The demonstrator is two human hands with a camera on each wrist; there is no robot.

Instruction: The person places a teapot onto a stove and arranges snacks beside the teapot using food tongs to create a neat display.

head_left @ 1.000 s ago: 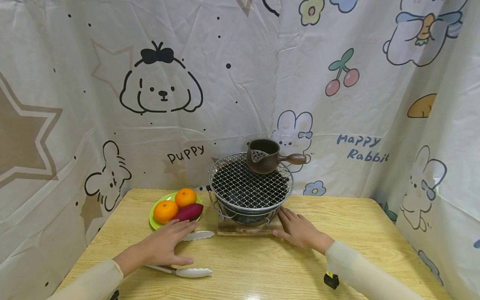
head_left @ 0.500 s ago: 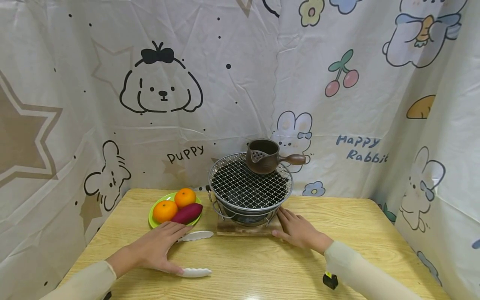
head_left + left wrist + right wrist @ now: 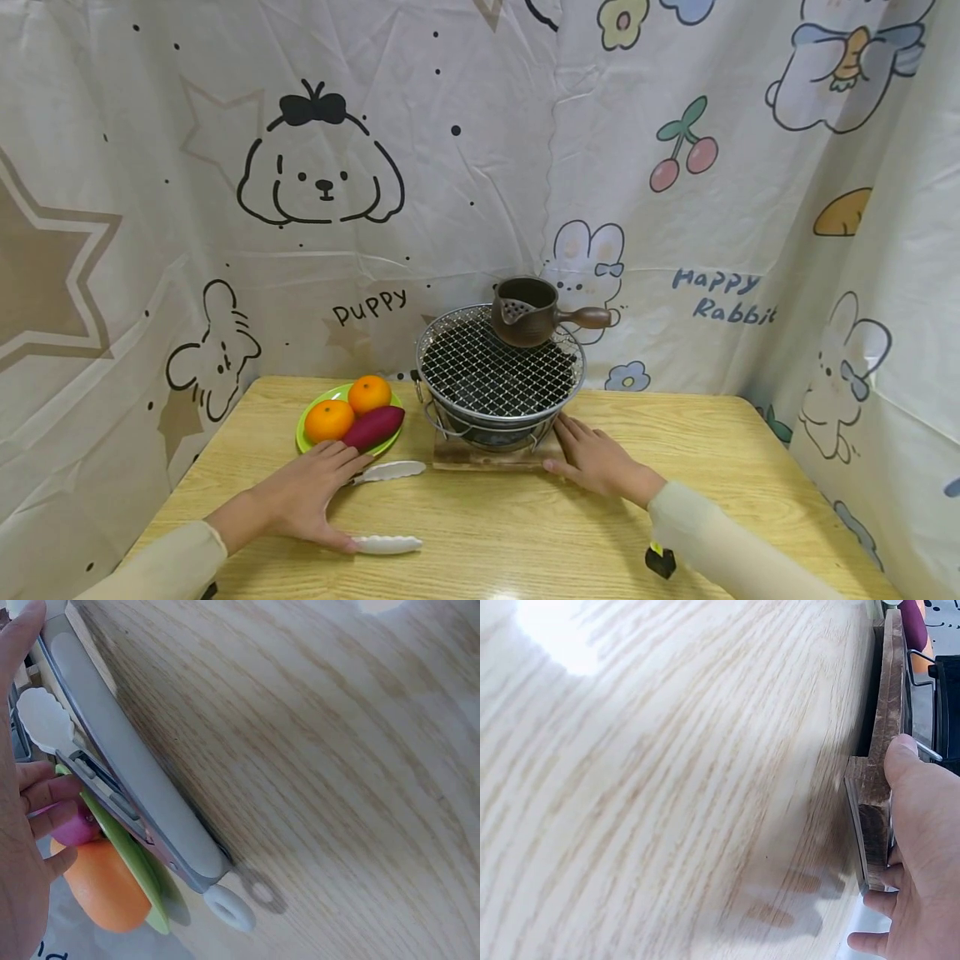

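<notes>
My left hand (image 3: pixel 311 492) spans a pair of tongs (image 3: pixel 142 757) lying spread on the table, thumb at the white scalloped tip (image 3: pixel 387 544) of the near arm. Its fingers are spread towards the other tip (image 3: pixel 392 472), beside the plate. At the grill's base, my right hand (image 3: pixel 603 467) holds the right front corner of a wooden board (image 3: pixel 885 697). The thumb rests on the board's front edge, the fingers bent around its end. On the board stands a round grill (image 3: pixel 498 375) with a wire mesh top. A brown side-handled pot (image 3: pixel 525 315) sits at the mesh's back right.
Left of the grill, a green plate (image 3: pixel 303 440) bears two oranges (image 3: pixel 328 422) and a purple sweet potato (image 3: pixel 375 427). A printed curtain (image 3: pixel 465 200) hangs behind and at both sides of the wooden table (image 3: pixel 712 467).
My left hand has drawn left and lower over the tongs, its thumb coming to the near arm's tip. My right hand has stayed at the board's corner.
</notes>
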